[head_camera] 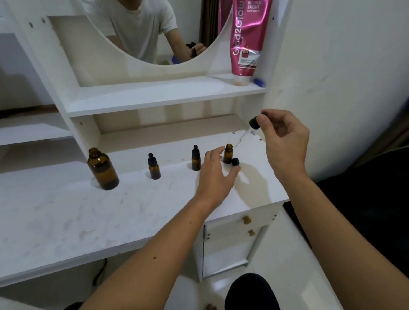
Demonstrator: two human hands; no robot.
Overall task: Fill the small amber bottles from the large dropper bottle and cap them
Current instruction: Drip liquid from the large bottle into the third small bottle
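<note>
head: three small amber bottles (154,168), one large (102,168)

Large bottle (103,169) stands far left on the tabletop (59,214). Right of it, in a row: capped small bottle (154,166), second capped one (195,158), then open small bottle (228,153) with a loose cap (235,162) just in front. Tube (247,34) on the shelf (148,96) above, at its right end.

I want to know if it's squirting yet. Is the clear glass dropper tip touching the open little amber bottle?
Cannot tell. In the head view the clear glass dropper, pinched by the right hand, ends right at the open little amber bottle's mouth; no gap or contact shows plainly.
</note>
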